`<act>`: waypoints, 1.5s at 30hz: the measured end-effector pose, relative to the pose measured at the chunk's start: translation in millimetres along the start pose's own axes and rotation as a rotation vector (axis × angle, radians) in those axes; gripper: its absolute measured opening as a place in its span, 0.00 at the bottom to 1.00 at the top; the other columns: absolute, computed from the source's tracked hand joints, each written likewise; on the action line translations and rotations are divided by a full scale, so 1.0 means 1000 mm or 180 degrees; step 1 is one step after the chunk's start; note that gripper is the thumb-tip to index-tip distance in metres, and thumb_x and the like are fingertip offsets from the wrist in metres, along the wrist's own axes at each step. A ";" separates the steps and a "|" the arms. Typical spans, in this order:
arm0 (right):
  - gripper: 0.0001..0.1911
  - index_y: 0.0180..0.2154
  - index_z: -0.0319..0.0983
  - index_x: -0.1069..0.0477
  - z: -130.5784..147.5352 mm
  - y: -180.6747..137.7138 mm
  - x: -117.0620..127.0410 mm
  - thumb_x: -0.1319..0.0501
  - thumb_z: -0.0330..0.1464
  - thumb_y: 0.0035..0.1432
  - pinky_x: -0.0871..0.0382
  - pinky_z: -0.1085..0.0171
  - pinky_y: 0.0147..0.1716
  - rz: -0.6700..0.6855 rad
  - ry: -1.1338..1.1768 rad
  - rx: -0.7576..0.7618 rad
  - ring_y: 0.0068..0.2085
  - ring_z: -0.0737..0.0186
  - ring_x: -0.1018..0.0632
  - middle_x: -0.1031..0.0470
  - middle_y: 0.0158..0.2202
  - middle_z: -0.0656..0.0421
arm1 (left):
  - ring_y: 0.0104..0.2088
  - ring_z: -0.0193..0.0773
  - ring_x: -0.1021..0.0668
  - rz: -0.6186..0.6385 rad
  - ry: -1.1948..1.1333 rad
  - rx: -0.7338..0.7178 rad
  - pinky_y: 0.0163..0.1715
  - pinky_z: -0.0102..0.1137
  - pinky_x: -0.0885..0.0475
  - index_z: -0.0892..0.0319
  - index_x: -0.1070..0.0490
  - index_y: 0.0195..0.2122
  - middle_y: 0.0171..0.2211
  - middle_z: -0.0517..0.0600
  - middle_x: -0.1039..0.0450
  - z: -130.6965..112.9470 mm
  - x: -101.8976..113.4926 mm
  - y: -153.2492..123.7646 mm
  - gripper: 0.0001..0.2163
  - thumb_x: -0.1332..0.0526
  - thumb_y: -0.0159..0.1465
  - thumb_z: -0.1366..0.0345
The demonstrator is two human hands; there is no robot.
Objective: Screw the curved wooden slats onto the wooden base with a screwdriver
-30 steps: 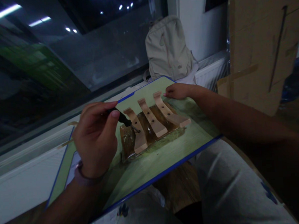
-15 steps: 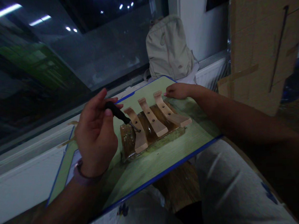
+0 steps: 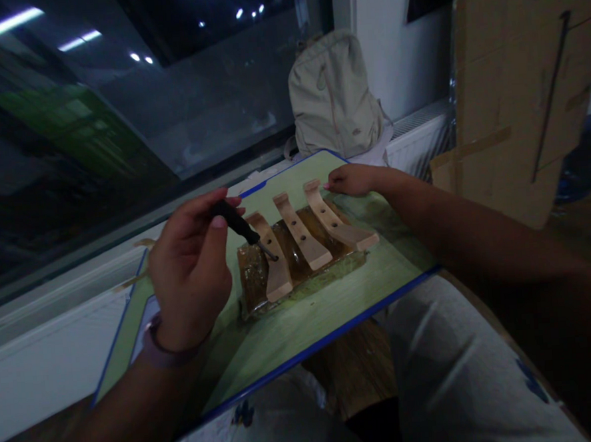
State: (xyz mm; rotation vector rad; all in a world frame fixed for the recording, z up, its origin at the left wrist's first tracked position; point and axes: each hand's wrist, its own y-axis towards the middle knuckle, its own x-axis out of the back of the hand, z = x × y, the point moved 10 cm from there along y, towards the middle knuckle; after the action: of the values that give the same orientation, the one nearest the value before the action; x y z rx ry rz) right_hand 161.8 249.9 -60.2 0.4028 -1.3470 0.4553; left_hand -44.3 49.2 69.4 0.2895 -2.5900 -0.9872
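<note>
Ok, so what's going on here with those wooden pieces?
A person's left hand holds a black-handled screwdriver, its tip at the lower hole of the left wooden piece. The right hand is at the board's far side, near the upper end of the right wooden piece; its grip isn't clear. The middle wooden piece lies between those two, all three on a shiny brown patch on the green board.

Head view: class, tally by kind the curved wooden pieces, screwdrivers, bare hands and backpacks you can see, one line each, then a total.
Curved wooden pieces: 3
Screwdriver: 1
Bare hands, left hand and right hand: 2
Backpack: 1
Total: 7
</note>
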 end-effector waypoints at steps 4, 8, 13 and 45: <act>0.22 0.37 0.33 0.25 -0.001 0.000 0.000 0.52 0.41 0.66 0.40 0.64 0.34 -0.0016 -0.0001 0.0039 0.36 0.59 0.25 0.22 0.38 0.48 | 0.40 0.35 0.20 -0.0075 0.0129 -0.0195 0.41 0.33 0.23 0.49 0.25 0.41 0.38 0.44 0.23 -0.005 0.003 0.002 0.09 0.33 0.59 0.64; 0.23 0.38 0.33 0.25 0.000 0.000 -0.001 0.52 0.41 0.66 0.39 0.64 0.34 -0.0029 -0.0087 0.0070 0.37 0.59 0.25 0.23 0.39 0.48 | 0.38 0.34 0.20 -0.0233 0.0413 -0.0273 0.40 0.32 0.22 0.48 0.24 0.43 0.38 0.44 0.22 -0.007 0.008 0.001 0.10 0.33 0.59 0.66; 0.23 0.39 0.32 0.25 0.002 -0.001 0.000 0.53 0.40 0.67 0.39 0.64 0.34 -0.0013 -0.0170 0.0053 0.37 0.59 0.25 0.23 0.40 0.48 | 0.44 0.39 0.20 0.0033 0.0009 -0.0064 0.49 0.40 0.24 0.46 0.28 0.49 0.43 0.44 0.23 0.003 0.000 0.001 0.12 0.39 0.64 0.62; 0.23 0.36 0.34 0.26 0.000 0.003 -0.002 0.53 0.42 0.66 0.40 0.64 0.31 -0.0050 -0.0139 0.0135 0.34 0.60 0.26 0.23 0.37 0.49 | 0.35 0.30 0.21 -0.0360 0.0363 -0.0507 0.37 0.25 0.23 0.56 0.23 0.40 0.35 0.46 0.22 -0.013 0.010 0.001 0.10 0.33 0.57 0.73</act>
State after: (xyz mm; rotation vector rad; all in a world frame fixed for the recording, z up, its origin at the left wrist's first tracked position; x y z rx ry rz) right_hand 160.1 252.6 -62.1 0.4603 -1.3772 0.4651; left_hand -48.7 38.9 82.0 0.4409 -2.3988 -1.1731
